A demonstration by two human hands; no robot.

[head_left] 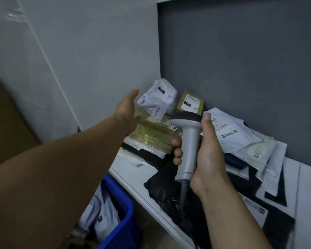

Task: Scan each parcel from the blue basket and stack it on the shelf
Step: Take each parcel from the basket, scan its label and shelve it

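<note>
Below the shelf's (pixel 142 193) front edge sits the blue basket (pixel 126 203), with pale parcels inside. The left hand (pixel 127 109), fingers loose and wide, is just beside a crumpled white parcel (pixel 157 99) — perched on taped boxes (pixel 156 133) in the shelf's back left corner. The right hand (pixel 206 153) grips the scanner (pixel 188 141) by its handle — white mailers (pixel 241 139) lie behind.

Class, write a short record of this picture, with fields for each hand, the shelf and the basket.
Left side: left hand open, fingers straight, beside crumpled white plastic parcel; contact unclear
Right side: right hand holds grey handheld barcode scanner
Storage: white shelf carries taped tan cardboard boxes, white plastic mailer bags, black plastic bag
Source: blue plastic basket below shelf edge, pale bags inside
</note>
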